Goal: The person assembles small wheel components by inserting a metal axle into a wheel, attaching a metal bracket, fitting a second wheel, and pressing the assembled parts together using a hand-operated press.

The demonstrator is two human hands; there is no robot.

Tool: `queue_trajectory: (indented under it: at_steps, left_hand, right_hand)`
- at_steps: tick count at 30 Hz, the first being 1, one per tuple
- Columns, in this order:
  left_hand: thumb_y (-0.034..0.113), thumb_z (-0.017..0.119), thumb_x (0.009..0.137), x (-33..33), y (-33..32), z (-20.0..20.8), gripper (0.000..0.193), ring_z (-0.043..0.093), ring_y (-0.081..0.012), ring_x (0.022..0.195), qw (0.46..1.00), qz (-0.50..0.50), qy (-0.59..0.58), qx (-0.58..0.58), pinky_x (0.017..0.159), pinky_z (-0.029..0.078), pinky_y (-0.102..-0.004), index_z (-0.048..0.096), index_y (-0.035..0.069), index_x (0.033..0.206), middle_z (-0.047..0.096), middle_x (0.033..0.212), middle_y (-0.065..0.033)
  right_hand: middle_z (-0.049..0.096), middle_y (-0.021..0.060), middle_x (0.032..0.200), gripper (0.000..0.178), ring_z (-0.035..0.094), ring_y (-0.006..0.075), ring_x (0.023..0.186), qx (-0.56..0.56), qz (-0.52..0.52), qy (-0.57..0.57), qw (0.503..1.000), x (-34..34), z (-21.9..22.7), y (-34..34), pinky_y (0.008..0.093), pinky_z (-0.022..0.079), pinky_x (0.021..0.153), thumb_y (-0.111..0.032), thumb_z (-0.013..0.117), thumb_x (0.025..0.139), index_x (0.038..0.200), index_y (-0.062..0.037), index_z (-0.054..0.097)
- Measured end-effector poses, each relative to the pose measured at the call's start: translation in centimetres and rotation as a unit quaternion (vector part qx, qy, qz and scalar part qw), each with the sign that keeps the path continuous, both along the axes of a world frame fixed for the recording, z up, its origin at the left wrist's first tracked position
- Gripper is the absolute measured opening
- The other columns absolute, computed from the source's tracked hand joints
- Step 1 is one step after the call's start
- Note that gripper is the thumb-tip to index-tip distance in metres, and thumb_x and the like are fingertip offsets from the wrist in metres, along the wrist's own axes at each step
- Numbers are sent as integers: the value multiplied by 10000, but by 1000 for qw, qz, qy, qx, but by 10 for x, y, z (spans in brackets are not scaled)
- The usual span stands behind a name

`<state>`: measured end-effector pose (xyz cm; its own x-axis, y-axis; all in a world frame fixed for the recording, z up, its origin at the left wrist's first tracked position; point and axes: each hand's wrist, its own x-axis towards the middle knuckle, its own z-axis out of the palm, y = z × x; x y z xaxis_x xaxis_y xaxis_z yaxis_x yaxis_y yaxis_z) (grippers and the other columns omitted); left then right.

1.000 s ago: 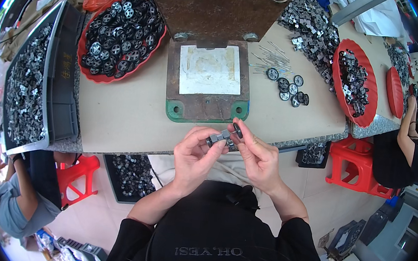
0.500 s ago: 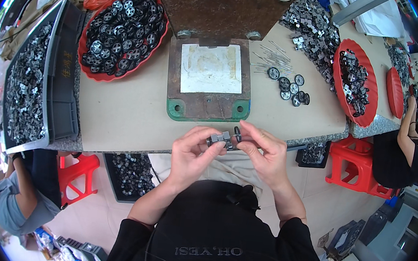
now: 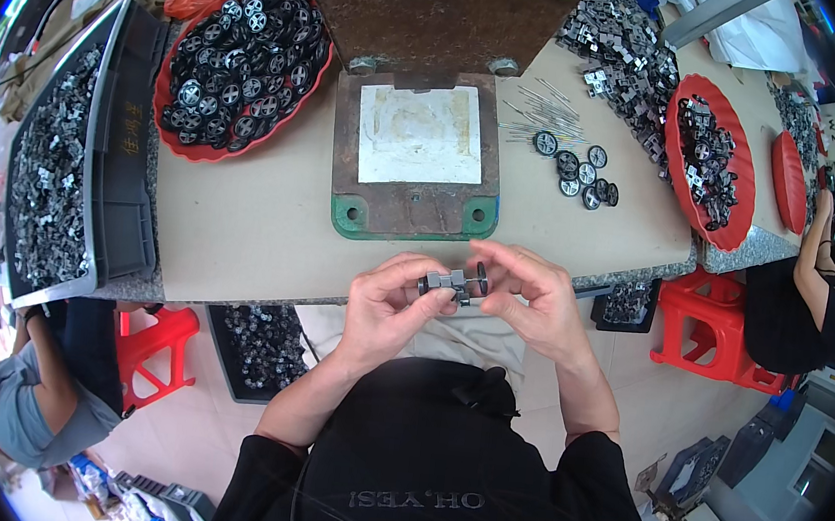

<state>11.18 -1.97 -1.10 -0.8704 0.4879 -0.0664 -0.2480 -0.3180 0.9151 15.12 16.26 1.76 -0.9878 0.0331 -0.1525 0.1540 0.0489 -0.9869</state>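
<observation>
At the near edge of the table (image 3: 239, 233), a little gray part (image 3: 447, 281) on a thin rod

The left hand (image 3: 385, 308) has its thumb and finger clamped on the little gray part and holds it up over the edge. At the part's right end, a black wheel (image 3: 482, 279) sits on the rod. The right hand (image 3: 539, 307) is just beside this wheel. Its thumb and pointing finger are apart, with the wheel by the gap. I cannot tell if the thumb touches it.

Just past the hands is a green and brown metal base (image 3: 413, 200) with a white sheet (image 3: 420, 132) on top. Far left, a red tray (image 3: 322, 81) is full of black wheels. To the right of the base lie some loose wheels (image 3: 569, 188), with thin metal sticks (image 3: 547, 120) behind them. Farther right, a pile of gray parts (image 3: 623, 54) lies beside another red tray (image 3: 735, 196).
</observation>
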Motion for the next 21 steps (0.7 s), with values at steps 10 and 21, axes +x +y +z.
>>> queue_trajectory:
  at_steps: [10, 21]
  left_hand:
    - [-51, 591, 829, 2, 0, -1, 171, 630, -159, 788, 1000, -3, -4, 13, 691, 558, -259, 589, -67, 999, 561, 972, -113]
    - [-33, 587, 842, 2, 1, -4, 194, 616, -152, 816, 996, -7, -48, 74, 722, 549, -276, 565, -43, 1034, 561, 981, -100]
  right_hand:
    - [599, 48, 850, 309, 575, 76, 720, 44, 30, -18, 998, 6, -4, 3, 206, 474, 609, -139, 689, 797, 1048, 27, 618]
    - [598, 33, 759, 269, 567, 58, 642, -1, -7, -3, 1000, 0, 8, -8, 189, 442, 563, -73, 730, 744, 972, 19, 623]
